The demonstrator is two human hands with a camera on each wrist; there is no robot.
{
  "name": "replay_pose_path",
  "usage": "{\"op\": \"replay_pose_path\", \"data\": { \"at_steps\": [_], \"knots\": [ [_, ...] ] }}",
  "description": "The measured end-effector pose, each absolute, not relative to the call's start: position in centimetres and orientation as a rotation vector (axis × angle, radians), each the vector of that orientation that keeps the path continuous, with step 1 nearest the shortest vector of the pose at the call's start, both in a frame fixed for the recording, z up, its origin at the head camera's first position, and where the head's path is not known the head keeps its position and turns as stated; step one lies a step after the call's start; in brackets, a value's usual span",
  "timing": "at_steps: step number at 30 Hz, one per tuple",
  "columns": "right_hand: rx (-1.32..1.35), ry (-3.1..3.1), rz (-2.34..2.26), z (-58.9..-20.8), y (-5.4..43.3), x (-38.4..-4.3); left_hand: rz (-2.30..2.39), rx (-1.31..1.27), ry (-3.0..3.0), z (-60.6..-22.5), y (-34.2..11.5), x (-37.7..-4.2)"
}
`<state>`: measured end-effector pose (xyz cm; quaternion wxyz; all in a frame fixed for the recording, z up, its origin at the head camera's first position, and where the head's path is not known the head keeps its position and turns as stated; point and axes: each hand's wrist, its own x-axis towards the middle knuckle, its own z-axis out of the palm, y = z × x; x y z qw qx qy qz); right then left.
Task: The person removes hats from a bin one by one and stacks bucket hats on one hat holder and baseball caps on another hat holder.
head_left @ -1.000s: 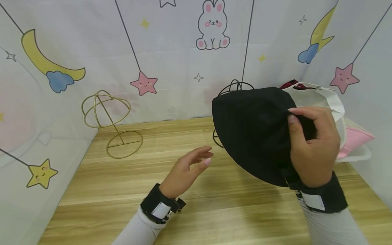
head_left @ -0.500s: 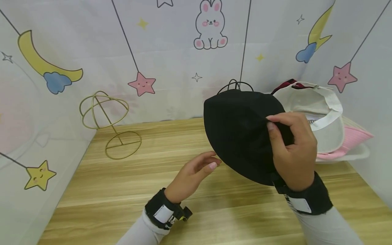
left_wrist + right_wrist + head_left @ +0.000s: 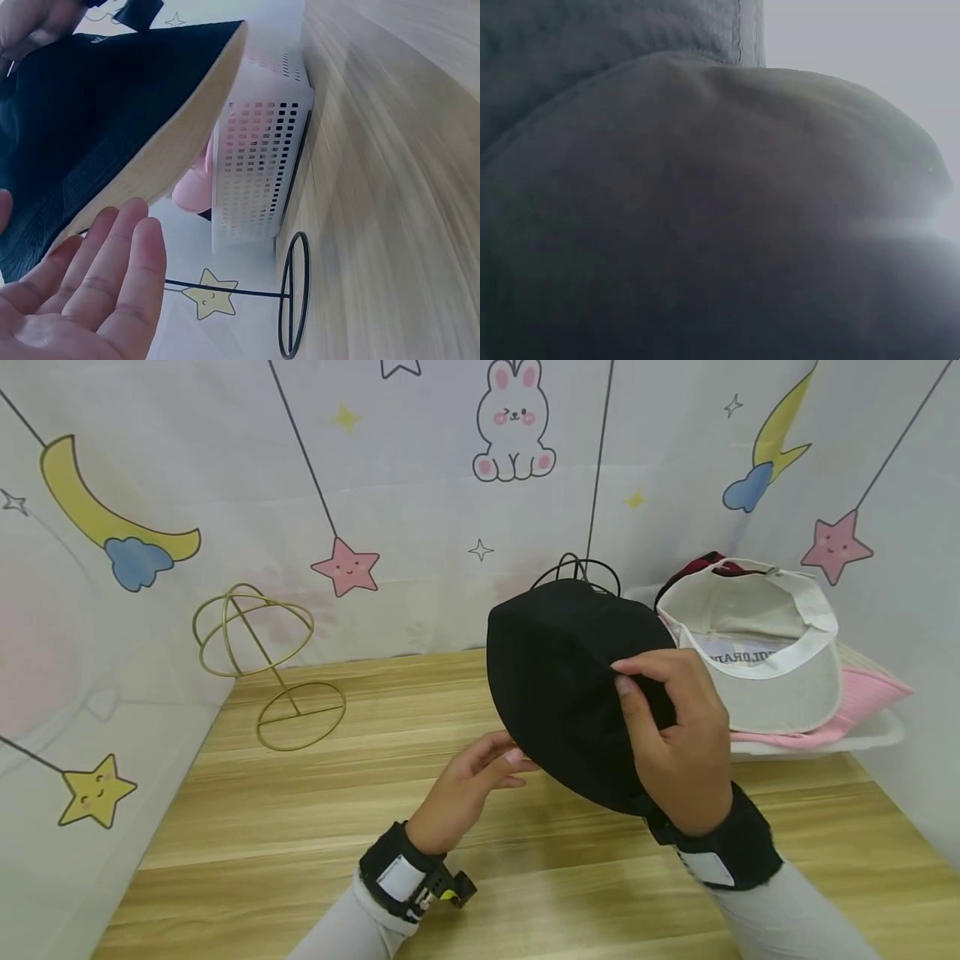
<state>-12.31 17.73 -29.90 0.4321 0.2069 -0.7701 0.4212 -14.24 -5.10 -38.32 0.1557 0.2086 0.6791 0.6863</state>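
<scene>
A black bucket hat (image 3: 558, 685) hangs above the table in the head view. My right hand (image 3: 678, 735) pinches its crown between thumb and forefinger. My left hand (image 3: 468, 789) is at the hat's lower left edge, its fingers extended and partly behind the brim. In the left wrist view the left hand (image 3: 90, 292) has straight fingers beside the brim's tan underside (image 3: 172, 146); whether they touch it I cannot tell. Dim, blurred surfaces fill most of the right wrist view. Behind the hat stands a black wire hat stand (image 3: 573, 568), mostly hidden.
A gold wire hat stand (image 3: 292, 697) stands at the back left of the wooden table (image 3: 300, 827). At the back right, a white perforated basket (image 3: 259, 161) holds a cream cap (image 3: 795, 697), a pink hat (image 3: 873, 693) and something dark red. A printed curtain (image 3: 420, 485) closes the back.
My right hand has carried the black bucket hat leftward, uncovering more of the cream cap. My left hand has moved slightly right, and its fingers have come to the brim.
</scene>
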Motion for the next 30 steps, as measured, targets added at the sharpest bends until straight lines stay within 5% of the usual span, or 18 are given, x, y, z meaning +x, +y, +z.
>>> {"op": "replay_pose_path", "data": {
  "at_steps": [15,30],
  "knots": [
    [0.641,-1.964,1.07,-31.4,16.2,-12.8,2.152,0.235,2.009,-38.9,-5.9,-15.1],
    [0.712,-2.09,0.998,-32.0,15.8,-12.8,2.263,0.173,2.002,-39.4,-6.5,-16.0]
  ]
}}
